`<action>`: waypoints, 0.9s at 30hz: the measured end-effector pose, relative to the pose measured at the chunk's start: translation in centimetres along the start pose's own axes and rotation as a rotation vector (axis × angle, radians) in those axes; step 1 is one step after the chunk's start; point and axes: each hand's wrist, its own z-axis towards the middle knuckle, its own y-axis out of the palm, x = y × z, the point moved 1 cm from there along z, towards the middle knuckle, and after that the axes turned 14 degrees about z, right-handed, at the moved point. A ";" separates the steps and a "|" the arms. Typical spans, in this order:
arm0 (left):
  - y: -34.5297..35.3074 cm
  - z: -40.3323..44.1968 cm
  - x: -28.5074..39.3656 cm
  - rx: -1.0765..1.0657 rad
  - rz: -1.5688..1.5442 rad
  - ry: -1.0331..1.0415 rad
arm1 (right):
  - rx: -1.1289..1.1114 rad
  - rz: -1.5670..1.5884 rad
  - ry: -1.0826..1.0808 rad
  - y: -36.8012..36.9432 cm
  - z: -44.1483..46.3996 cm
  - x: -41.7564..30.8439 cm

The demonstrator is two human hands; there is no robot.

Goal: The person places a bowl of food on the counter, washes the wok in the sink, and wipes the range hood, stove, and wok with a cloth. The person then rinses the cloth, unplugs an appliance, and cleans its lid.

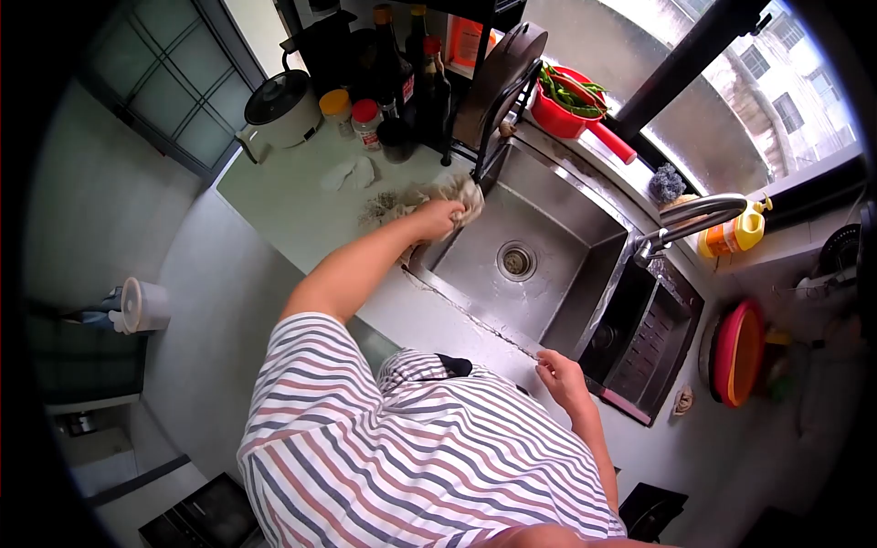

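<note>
My left hand is closed around a crumpled, pale, dirty cloth, pressed on the countertop at the left rim of the steel sink. Dark smudges mark the counter just left of the cloth. A crumpled white tissue or wipe lies further left. My right hand rests by the sink's near edge, its fingers loosely bent and a little apart, with nothing seen in them. Part of its fingers is hard to make out. The sink basin has a round drain and looks wet.
Sauce bottles, lidded jars and a white pot stand at the back left. A red strainer of green vegetables sits on the windowsill. The faucet arches at the right, by a yellow bottle. Colored basins lean further right.
</note>
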 end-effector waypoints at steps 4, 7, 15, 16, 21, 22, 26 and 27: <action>-1.2 -9.2 -0.1 -0.330 0.178 0.188 | -0.005 0.020 0.023 0.6 -1.5 1.9; -0.7 -14.5 -2.5 -0.260 -0.091 0.212 | 0.026 0.059 0.050 1.3 -2.6 2.2; 3.7 -19.0 8.4 -0.695 -0.878 -0.327 | 0.140 0.029 -0.290 4.9 -1.9 -1.3; 4.9 -18.3 10.1 -0.762 -1.011 -0.305 | 0.181 0.002 -0.374 5.5 -1.6 -2.6; 6.6 -16.8 14.6 -0.575 -1.072 -0.273 | 0.309 -0.215 -0.440 7.1 -0.2 -4.4; 5.5 -16.7 14.0 -0.455 -0.947 -0.262 | 0.334 -0.250 -0.408 7.4 0.0 -4.7; 0.7 -17.2 9.1 -0.099 -0.761 -0.302 | 0.323 -0.363 -0.383 10.8 2.1 -1.9; 0.1 -17.5 9.0 -0.062 -0.747 -0.297 | 0.322 -0.409 -0.419 11.2 2.2 -0.9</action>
